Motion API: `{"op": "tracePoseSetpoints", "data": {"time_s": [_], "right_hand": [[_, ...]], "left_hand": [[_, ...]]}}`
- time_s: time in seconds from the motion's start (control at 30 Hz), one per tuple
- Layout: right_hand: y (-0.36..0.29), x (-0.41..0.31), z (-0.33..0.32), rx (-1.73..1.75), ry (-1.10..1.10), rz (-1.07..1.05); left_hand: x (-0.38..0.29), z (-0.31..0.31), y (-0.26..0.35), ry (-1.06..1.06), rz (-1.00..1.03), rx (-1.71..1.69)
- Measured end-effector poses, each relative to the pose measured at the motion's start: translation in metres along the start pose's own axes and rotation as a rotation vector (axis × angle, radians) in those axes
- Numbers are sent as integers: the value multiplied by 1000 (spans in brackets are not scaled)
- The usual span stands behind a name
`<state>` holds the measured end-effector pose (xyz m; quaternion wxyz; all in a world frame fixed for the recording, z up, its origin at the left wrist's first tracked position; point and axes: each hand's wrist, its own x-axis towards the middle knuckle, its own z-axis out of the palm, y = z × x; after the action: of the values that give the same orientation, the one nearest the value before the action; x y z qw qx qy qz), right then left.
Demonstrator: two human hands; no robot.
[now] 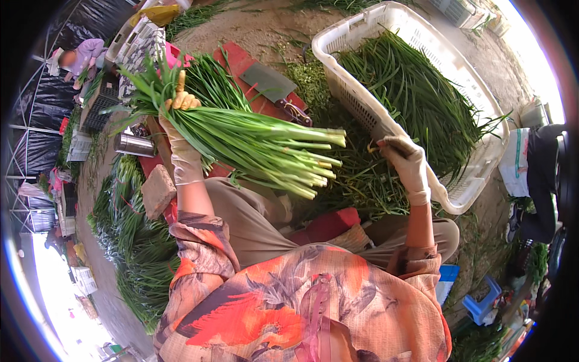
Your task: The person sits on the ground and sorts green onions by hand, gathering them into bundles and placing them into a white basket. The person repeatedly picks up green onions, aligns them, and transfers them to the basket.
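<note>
My gloved left hand (183, 102) grips a bunch of long flat green leaves, apparently garlic chives (262, 140), with the pale cut ends pointing right. The bunch hangs over my lap and a red board (235, 54). On that board rest a second green bunch (215, 83) and a cleaver (269, 81) with a dark handle. My gloved right hand (409, 163) is beside the near wall of a white plastic crate (326, 45), fingers curled. A small yellowish scrap shows at its fingertips; whether it is held is unclear. Loose greens (416, 95) fill much of the crate.
Leaf trimmings (366, 185) cover the ground between my knees and the crate. To the left are a brick (158, 192), a steel cup (134, 145) and a large pile of bunched greens (131, 235). A blue stool (481, 301) stands lower right. Another person (86, 54) sits far left.
</note>
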<state>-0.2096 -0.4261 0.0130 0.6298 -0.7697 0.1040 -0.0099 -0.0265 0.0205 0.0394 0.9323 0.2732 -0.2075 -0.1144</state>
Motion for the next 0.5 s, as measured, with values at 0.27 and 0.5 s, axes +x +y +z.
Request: {"op": "tracePoseSetpoints", "data": {"time_s": [0.27,0.5], "right_hand": [[40,-8,45,-347,67,-292],[-31,32,59,39,-582,-590]], "left_hand": [[-13,-20,9,59,50,-17],[-4,-11,-3,224,3,-123]]}}
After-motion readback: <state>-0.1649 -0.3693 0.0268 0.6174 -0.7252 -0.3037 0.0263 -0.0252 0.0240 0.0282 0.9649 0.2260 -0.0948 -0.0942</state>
